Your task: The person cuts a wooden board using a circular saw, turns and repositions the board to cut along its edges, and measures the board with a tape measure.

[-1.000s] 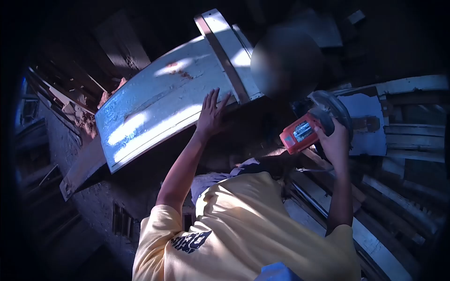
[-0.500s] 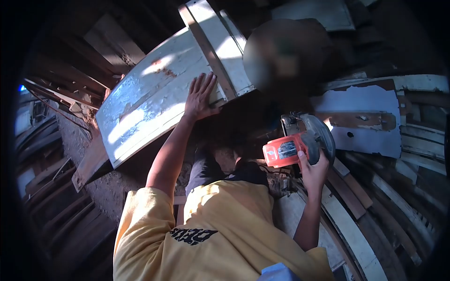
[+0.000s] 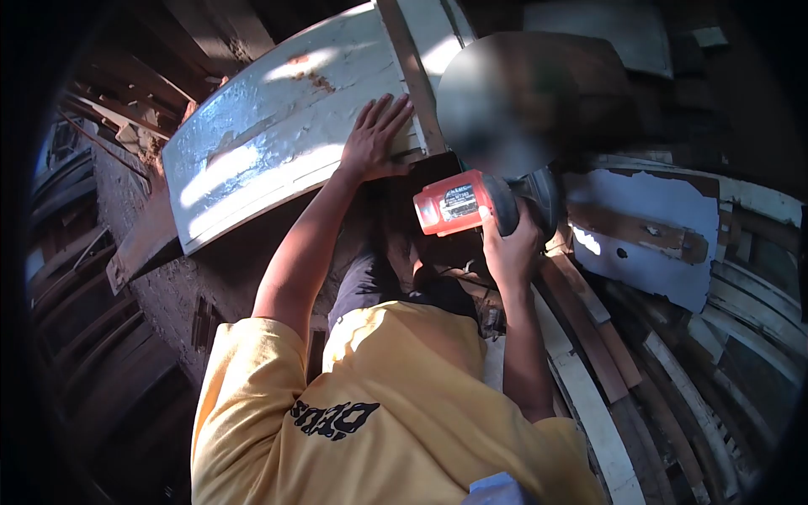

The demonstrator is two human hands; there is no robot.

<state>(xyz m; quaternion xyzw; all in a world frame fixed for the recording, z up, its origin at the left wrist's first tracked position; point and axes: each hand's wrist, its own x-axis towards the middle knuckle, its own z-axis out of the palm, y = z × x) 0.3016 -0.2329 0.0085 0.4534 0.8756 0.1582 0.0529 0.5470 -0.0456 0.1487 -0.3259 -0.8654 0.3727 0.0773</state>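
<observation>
Nearest, a yellow shirt (image 3: 396, 370) fills the lower view. Beyond it the right hand (image 3: 515, 244) grips a red power tool (image 3: 454, 204), thumb showing and most of the other fingers hidden behind the handle. Half a second ago the tool was farther from the pale board (image 3: 278, 143); now it is up just beside the near edge, close to the left hand (image 3: 368, 145), so tool and board are within one small working area. The left hand stays palm-down on the board, fingers extended and holding nothing, near a brown wooden strip (image 3: 412, 80). To the right lie planks (image 3: 585, 337) and a torn pale sheet (image 3: 631, 206); farther off is a blurred shape (image 3: 513, 93). No container can be made out.
</observation>
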